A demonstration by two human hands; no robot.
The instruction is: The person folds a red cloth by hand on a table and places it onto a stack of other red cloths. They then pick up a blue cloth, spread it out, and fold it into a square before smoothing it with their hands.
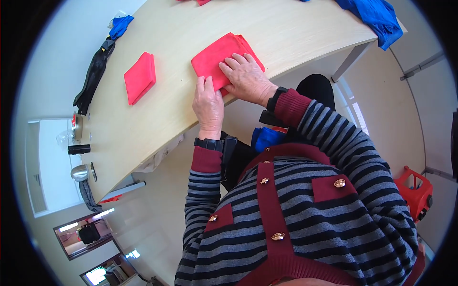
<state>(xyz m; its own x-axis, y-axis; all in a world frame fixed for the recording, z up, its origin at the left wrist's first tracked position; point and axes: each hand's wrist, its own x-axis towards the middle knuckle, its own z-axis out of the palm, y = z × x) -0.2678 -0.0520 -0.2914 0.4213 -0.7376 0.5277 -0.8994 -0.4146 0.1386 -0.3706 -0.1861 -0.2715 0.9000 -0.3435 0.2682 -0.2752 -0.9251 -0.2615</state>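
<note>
A folded red cloth point(217, 55) lies on the light wooden table point(181, 28) near its front edge. My right hand point(245, 76) rests flat on the cloth's near half, fingers spread. My left hand point(208, 105) lies flat just left of it, fingertips touching the cloth's near left corner. Both wrists wear black bands under striped sleeves with dark red cuffs. A second folded red cloth point(140, 77) lies apart, farther left on the table.
Blue cloth point(377, 16) hangs over the table's right corner. More blue cloth point(120, 25) and a black bag point(93, 76) sit at the far left end, with a metal cup point(80, 172) and a dark cylinder point(78, 149). A red stool point(415, 188) stands on the floor at right.
</note>
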